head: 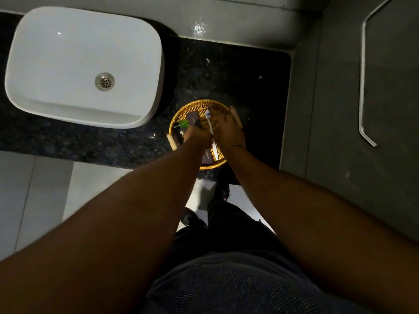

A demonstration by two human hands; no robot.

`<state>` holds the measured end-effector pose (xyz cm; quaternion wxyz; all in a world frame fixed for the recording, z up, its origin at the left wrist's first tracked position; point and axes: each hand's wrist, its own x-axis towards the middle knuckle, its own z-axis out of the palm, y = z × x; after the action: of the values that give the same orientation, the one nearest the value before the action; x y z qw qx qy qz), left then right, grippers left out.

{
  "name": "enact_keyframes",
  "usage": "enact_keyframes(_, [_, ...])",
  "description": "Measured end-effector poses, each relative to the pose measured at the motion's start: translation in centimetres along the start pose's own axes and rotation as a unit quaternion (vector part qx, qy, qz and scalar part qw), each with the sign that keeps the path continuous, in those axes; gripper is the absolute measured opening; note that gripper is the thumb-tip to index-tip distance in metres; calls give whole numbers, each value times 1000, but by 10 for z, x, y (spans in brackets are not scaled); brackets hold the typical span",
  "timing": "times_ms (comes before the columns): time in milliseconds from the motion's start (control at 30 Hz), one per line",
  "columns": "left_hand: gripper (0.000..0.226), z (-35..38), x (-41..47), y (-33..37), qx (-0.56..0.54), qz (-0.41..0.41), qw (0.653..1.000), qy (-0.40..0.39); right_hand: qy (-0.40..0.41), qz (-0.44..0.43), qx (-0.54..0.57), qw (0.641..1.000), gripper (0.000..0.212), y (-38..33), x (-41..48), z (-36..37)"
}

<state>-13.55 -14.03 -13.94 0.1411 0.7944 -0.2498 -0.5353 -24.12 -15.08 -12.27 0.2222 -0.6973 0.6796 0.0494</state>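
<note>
The white toothbrush [208, 120] lies in the round wicker basket [199, 103], its blue-marked head towards the far rim and its handle running back between the two hands. The left hand [196, 137] sits just left of the handle with its fingers curled under, over a dark box [180, 135]; whether it actually grips the brush or the box cannot be told. The right hand [227, 130] reaches down on the other side of the handle, fingers bent into the basket close to the brush, and what they hold, if anything, is hidden. A thin bracelet [235, 146] circles that wrist. Also in the basket are a small green bottle [184, 123] at the left, a second dark box [193, 117] beside it, and a dark packet [207, 155] at the near side. The basket has a wooden handle [171, 142] on the left rim. It stands near the front edge of a black speckled counter [226, 71], well right of a white basin [56, 64] with a metal drain [104, 80]. A bent metal bar [362, 64] is fixed to the grey wall at the right.
</note>
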Motion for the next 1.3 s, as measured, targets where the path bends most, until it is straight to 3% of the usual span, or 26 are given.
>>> enact_keyframes(133, [35, 4, -3, -2, 36, 30, 999, 13, -18, 18, 14, 1000, 37, 6, -9, 7])
enact_keyframes(267, [40, 6, -3, 0, 56, 50, 997, 19, 0, -17, -16, 1000, 37, 6, -19, 15])
enact_keyframes(433, [33, 10, -7, 0, 99, 61, 993, 29, -14, -7, -35, 999, 69, 7, -30, 21])
enact_keyframes(633, [25, 13, -9, -7, 58, 51, 997, 18, 13, -16, -30, 999, 54, 9, -25, 19])
enact_keyframes(733, [23, 13, -9, -9, 46, 43, 998, 10, -18, -20, -28, 999, 55, 12, -19, 15])
enact_keyframes(833, [18, 13, -9, -11, 39, 43, 998, 4, -8, 9, 32, 999, 37, 11, -14, 12])
enact_keyframes(900, [7, 13, -9, -12, 25, 41, 999, 5, 5, 20, 47, 999, 42, 11, -15, 11])
enact_keyframes(1300, [23, 16, -13, -15, 0, 13, 1000, 22, -5, 87, 61, 994, 59, 12, -8, 5])
